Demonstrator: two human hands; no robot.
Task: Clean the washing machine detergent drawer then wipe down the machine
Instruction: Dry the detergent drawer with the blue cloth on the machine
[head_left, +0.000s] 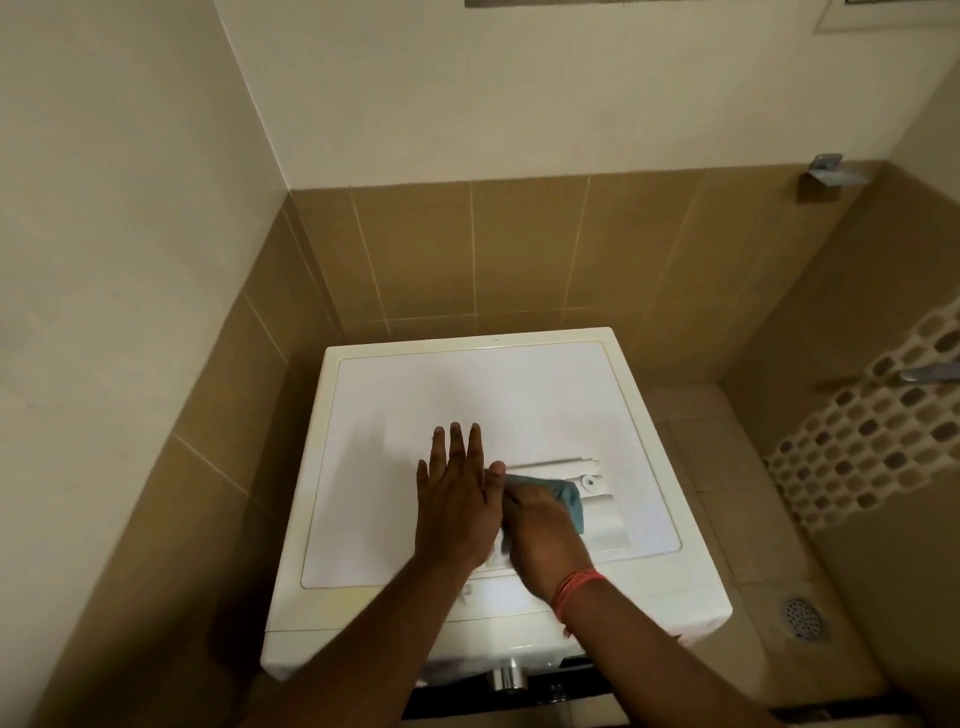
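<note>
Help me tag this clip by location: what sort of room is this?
Probably a bathroom or wet utility corner: tiled walls, a floor drain, a tap on the side wall, and a washing machine in the corner.

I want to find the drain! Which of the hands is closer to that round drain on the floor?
Right. The right hand, clutching the blue cloth, is on the side nearer the floor drain; the left hand lies flat on the washing machine, farther away.
</note>
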